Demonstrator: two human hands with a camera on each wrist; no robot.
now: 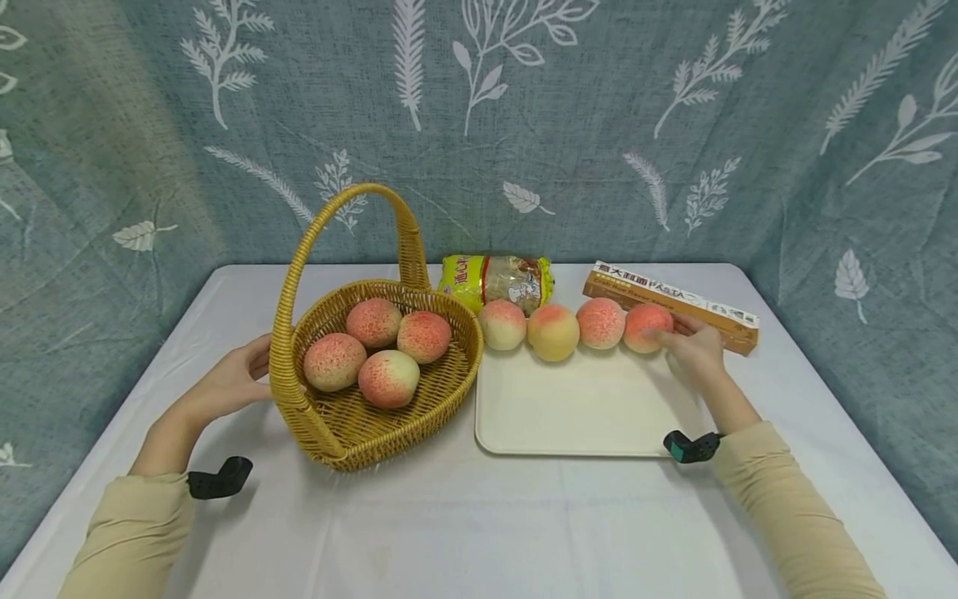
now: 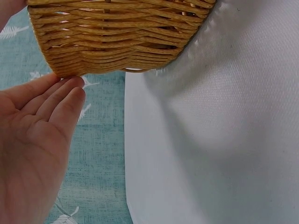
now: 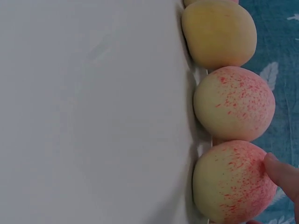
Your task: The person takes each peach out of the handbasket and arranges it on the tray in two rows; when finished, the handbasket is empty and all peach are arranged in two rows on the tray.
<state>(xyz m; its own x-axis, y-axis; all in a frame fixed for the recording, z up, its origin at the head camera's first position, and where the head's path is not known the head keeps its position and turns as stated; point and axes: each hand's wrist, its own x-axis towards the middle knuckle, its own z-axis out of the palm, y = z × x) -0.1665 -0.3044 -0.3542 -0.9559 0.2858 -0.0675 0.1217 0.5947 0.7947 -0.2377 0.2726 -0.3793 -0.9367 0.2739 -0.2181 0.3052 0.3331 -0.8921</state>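
A wicker basket (image 1: 456,399) with a tall handle leans at a tilt, and several peaches (image 1: 389,378) lie inside it. My left hand (image 1: 228,384) grips its left side, thumb at the rim and fingertips against the woven underside; in the left wrist view the fingers (image 2: 56,100) press there from below. Along the back edge of a cream tray (image 1: 584,408) several more peaches stand in a row. At the row's right end my right hand (image 1: 696,349) holds the last peach (image 3: 231,182), its thumb on the pink side.
Behind the row lie a yellow-ended bag of pasta (image 1: 497,279) and a long brown and white pasta box (image 1: 674,304), set at a slant. White cloth (image 1: 464,532) covers the table. A blue-green leaf-patterned curtain (image 1: 479,166) hangs at the back and sides.
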